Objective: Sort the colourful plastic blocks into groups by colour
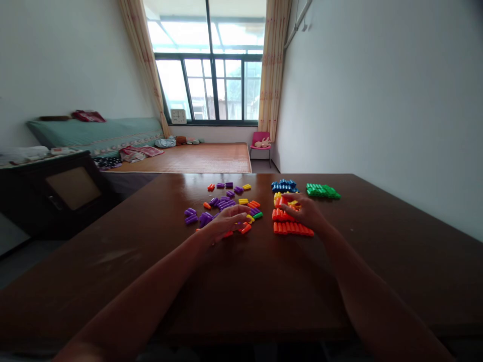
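Observation:
My right hand (305, 210) pinches a small orange plastic piece (280, 201) between thumb and fingers, above the sorted rows on the right. Beneath and around it lie yellow pieces (277, 195), partly covered by the hand, and a row of orange pieces (279, 215). Closer to me is a longer orange row (293, 229). My left hand (228, 220) hovers over a loose mixed pile with its fingers loosely stretched and apart. Purple pieces (226, 203) make up most of that pile. A green piece (258, 215) and a yellow piece (250, 219) lie near its fingertips.
Stacked blue pieces (284, 186) and green pieces (322, 191) sit farther back on the brown table (264, 281). Beyond the table are a bed (211, 156), a pink chair (260, 137) and a window. A dark cabinet (68, 188) stands at left.

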Demonstrator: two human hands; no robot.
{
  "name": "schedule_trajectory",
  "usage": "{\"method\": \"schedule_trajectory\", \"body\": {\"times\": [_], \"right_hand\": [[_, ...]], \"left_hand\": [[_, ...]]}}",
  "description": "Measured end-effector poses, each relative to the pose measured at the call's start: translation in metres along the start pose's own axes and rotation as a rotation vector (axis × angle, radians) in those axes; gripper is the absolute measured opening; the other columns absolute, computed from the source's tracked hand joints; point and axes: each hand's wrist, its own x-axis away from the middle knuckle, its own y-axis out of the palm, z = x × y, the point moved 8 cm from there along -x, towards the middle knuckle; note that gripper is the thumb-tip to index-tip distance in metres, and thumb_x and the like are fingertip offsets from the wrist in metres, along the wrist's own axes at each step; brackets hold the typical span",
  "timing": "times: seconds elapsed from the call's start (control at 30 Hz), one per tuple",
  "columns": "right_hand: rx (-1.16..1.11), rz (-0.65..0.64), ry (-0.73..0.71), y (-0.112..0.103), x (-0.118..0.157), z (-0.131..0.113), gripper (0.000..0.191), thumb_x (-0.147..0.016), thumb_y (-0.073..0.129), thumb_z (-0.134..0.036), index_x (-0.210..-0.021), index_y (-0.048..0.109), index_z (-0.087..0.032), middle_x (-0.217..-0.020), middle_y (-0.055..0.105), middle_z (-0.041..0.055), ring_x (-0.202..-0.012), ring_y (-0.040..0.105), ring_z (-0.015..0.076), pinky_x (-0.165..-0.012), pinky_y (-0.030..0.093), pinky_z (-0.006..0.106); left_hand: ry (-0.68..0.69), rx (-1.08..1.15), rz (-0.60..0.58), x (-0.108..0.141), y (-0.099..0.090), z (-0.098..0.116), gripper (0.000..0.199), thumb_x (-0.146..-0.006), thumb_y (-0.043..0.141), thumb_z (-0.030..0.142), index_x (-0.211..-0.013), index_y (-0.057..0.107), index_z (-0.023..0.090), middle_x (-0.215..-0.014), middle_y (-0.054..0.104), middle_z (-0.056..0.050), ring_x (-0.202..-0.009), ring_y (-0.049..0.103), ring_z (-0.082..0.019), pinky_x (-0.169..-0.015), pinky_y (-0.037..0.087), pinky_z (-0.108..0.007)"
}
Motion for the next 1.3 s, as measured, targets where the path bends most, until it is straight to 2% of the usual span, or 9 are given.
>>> {"method": "schedule_trajectory", "body": {"times": [0.1,0.17,0.4,0.63,0.77,0.97,1.07,1.17,1.3], "right_hand": [[-0.01,-0.118,0.154,-0.019,-0.001,0.034,0.045,-0.077,0.062,-0.049,-0.106,0.068,-0.016,-0.076,0.068,0.0039,-0.063,0.061,0.0165,-0.058,0.051,0.029],[-0.008,-0.244,0.144,-0.013,0.003,0.034,0.047,-0.075,0.062,-0.051,-0.106,0.068,-0.016,-0.068,0.065,0.0012,-0.058,0.058,0.015,-0.054,0.047,0.026],[0.184,-0.518,-0.074,0.041,0.017,-0.011,0.034,-0.075,0.065,-0.036,-0.106,0.069,-0.022,-0.1,0.07,0.0059,-0.086,0.063,0.0198,-0.077,0.046,0.027],[0.258,-0.49,-0.105,0.041,0.016,-0.007,0.027,-0.08,0.059,-0.034,-0.103,0.069,-0.022,-0.101,0.069,0.0064,-0.085,0.063,0.0197,-0.077,0.047,0.029],[0.238,-0.503,-0.157,0.048,0.018,-0.009,0.026,-0.081,0.061,-0.034,-0.105,0.068,-0.029,-0.117,0.064,0.0036,-0.094,0.063,0.0196,-0.08,0.047,0.029],[0.285,-0.484,-0.134,0.048,0.018,-0.008,0.02,-0.087,0.054,-0.035,-0.098,0.069,-0.026,-0.11,0.066,0.0051,-0.093,0.064,0.0202,-0.078,0.048,0.03],[0.284,-0.425,-0.127,0.043,0.015,-0.011,0.024,-0.088,0.054,-0.038,-0.102,0.067,-0.025,-0.112,0.065,0.0059,-0.092,0.064,0.0213,-0.076,0.049,0.031],[0.236,-0.37,-0.14,0.043,0.014,-0.019,0.025,-0.089,0.053,-0.039,-0.104,0.067,-0.025,-0.11,0.066,0.0061,-0.086,0.065,0.02,-0.073,0.049,0.031],[0.019,-0.28,-0.204,0.053,0.017,-0.043,0.03,-0.09,0.053,-0.037,-0.118,0.06,-0.026,-0.114,0.063,0.0063,-0.073,0.063,0.014,-0.071,0.052,0.03]], "left_hand": [[-0.008,-0.02,0.054,-0.001,-0.009,0.002,0.037,-0.071,0.078,0.037,-0.101,0.067,0.018,-0.108,0.068,-0.01,-0.098,0.065,-0.02,-0.086,0.051,-0.032],[0.0,-0.019,0.069,-0.002,-0.012,0.003,0.038,-0.07,0.079,0.037,-0.1,0.068,0.017,-0.106,0.068,-0.009,-0.094,0.066,-0.019,-0.085,0.051,-0.032],[0.072,-0.031,0.104,0.0,-0.018,0.011,0.038,-0.069,0.079,0.038,-0.097,0.069,0.015,-0.103,0.068,-0.009,-0.093,0.064,-0.019,-0.083,0.05,-0.032],[0.174,-0.048,0.207,0.001,-0.044,0.027,0.039,-0.067,0.079,0.041,-0.095,0.069,0.015,-0.102,0.068,-0.009,-0.091,0.064,-0.019,-0.08,0.049,-0.03],[0.267,-0.343,0.31,0.003,-0.07,0.041,0.037,-0.073,0.069,0.044,-0.095,0.069,0.014,-0.094,0.069,-0.007,-0.082,0.063,-0.017,-0.072,0.049,-0.028],[0.206,-1.068,-0.069,0.005,-0.055,0.03,0.04,-0.071,0.069,0.044,-0.102,0.071,0.02,-0.091,0.069,-0.003,-0.082,0.062,-0.019,-0.07,0.046,-0.026],[0.165,-1.297,-0.137,0.007,-0.052,0.021,0.044,-0.063,0.075,0.035,-0.105,0.071,0.023,-0.099,0.069,-0.003,-0.09,0.062,-0.022,-0.075,0.044,-0.026],[0.19,-1.267,-0.114,0.005,-0.048,0.022,0.041,-0.064,0.073,0.028,-0.105,0.07,0.023,-0.1,0.068,-0.003,-0.092,0.061,-0.022,-0.077,0.044,-0.027],[0.264,-0.847,0.01,0.0,-0.033,0.028,0.04,-0.07,0.071,0.036,-0.105,0.064,0.017,-0.097,0.066,-0.005,-0.086,0.062,-0.019,-0.073,0.048,-0.028]]}}
